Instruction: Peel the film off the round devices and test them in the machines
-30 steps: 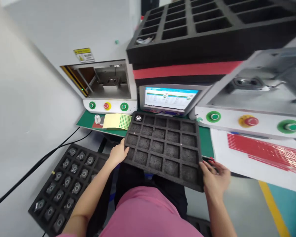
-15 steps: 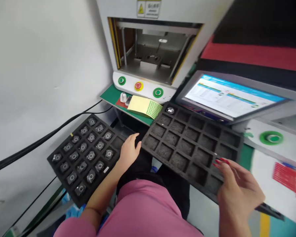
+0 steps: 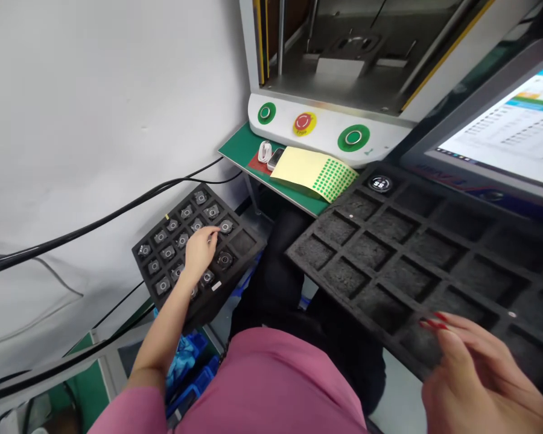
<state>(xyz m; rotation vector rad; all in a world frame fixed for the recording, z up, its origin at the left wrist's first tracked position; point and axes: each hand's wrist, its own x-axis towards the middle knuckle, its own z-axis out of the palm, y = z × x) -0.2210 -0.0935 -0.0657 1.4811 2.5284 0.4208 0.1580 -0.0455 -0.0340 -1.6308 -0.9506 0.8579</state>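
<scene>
My left hand (image 3: 200,253) reaches over the left black foam tray (image 3: 247,258). Its fingertips are pinched together at a round-backed watch body, mostly hidden beneath them. Several similar watch bodies (image 3: 226,226) sit in the surrounding pockets; the pocket at the tray's right corner is bare. My right hand (image 3: 484,367) is above the near side of the larger black foam tray (image 3: 375,295), its red-nailed fingers drawn in toward the thumb. Whatever those fingers hold, if anything, cannot be made out. A watch with a lit round face (image 3: 381,184) lies in that tray's far left pocket.
A white press machine (image 3: 326,123) with green-ringed buttons and a red stop button stands ahead. On its green shelf (image 3: 239,147) lie a yellow sticker sheet (image 3: 303,169), a coiled white cable (image 3: 265,152) and a small device (image 3: 276,159). A monitor (image 3: 502,132) stands right; black cables (image 3: 117,214) cross at left.
My left hand has moved from the gap between the trays leftward onto the watch bodies, and its fingers have closed. The view has shifted nearer the trays. My right hand stays over the larger tray.
</scene>
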